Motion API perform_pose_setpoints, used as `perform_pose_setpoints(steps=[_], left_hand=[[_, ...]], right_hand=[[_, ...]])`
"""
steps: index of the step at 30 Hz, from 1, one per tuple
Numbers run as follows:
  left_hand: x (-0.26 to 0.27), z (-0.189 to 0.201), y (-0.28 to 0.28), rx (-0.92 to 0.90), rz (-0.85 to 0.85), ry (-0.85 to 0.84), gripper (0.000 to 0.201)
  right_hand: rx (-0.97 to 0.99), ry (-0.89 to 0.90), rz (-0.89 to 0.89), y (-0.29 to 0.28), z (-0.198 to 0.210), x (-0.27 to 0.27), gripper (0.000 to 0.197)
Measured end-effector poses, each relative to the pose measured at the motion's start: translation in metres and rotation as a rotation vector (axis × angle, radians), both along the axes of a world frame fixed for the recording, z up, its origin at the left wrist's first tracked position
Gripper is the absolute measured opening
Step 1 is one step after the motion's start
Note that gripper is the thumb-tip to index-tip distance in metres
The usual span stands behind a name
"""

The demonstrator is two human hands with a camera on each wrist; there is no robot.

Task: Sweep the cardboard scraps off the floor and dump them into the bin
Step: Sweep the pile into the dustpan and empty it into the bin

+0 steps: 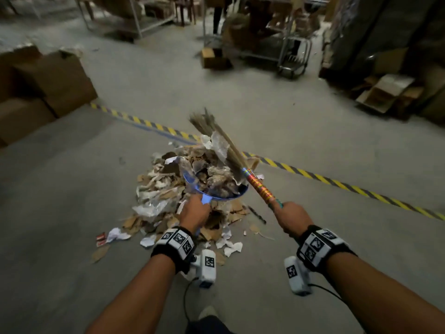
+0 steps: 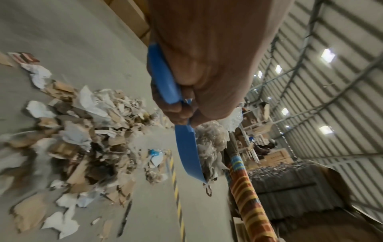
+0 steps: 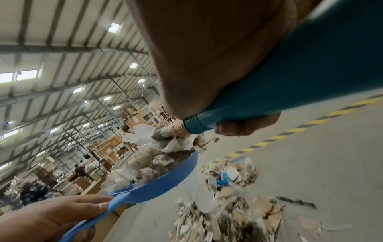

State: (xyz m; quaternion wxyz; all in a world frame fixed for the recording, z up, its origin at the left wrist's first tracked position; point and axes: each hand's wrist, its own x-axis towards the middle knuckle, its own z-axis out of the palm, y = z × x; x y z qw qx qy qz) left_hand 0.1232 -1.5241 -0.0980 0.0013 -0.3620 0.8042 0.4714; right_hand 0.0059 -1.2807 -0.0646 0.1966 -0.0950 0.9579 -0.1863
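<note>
My left hand (image 1: 194,213) grips the handle of a blue dustpan (image 1: 190,182), lifted above the floor and heaped with cardboard and plastic scraps (image 1: 216,177). My right hand (image 1: 292,219) grips the teal end of a broom handle (image 1: 261,188) wrapped in shiny coloured bands; the straw bristles (image 1: 212,131) lie over the dustpan's load. Below, a pile of cardboard and paper scraps (image 1: 159,196) covers the grey floor. The left wrist view shows my fingers (image 2: 180,111) curled round the blue dustpan handle (image 2: 163,78). In the right wrist view the dustpan (image 3: 165,180) hangs over the scrap pile (image 3: 228,204). No bin shows.
A yellow-and-black floor stripe (image 1: 337,183) runs diagonally behind the pile. Large cardboard boxes (image 1: 48,85) stand at the left. Metal racks and a cart (image 1: 291,56) stand at the back, flattened cartons (image 1: 385,92) at the right. A person's legs (image 1: 218,18) show far back.
</note>
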Motion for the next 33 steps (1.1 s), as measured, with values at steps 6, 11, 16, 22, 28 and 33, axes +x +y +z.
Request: perform_pose_setpoints(steps=[6, 11, 16, 22, 28, 33], left_hand=[[0.009, 0.072, 0.074, -0.075, -0.106, 0.141, 0.015], [0.021, 0.096, 0.164, -0.035, -0.260, 0.233, 0.018], [0.043, 0.110, 0.263, 0.041, -0.426, 0.272, 0.017], [0.046, 0.124, 0.373, 0.095, -0.594, 0.259, 0.011], [0.029, 0.137, 0.468, 0.119, -0.817, 0.304, 0.021], [0.011, 0.133, 0.542, 0.100, -0.992, 0.276, 0.035]], right_hand=[[-0.084, 0.118, -0.117, 0.084, 0.060, 0.039, 0.063], [-0.073, 0.185, -0.260, 0.191, 0.086, 0.095, 0.066], [-0.027, 0.212, -0.408, 0.295, 0.100, 0.161, 0.066], [0.029, 0.248, -0.621, 0.393, 0.112, 0.217, 0.065], [0.045, 0.281, -0.858, 0.472, 0.114, 0.250, 0.070], [0.079, 0.289, -1.046, 0.525, 0.109, 0.278, 0.069]])
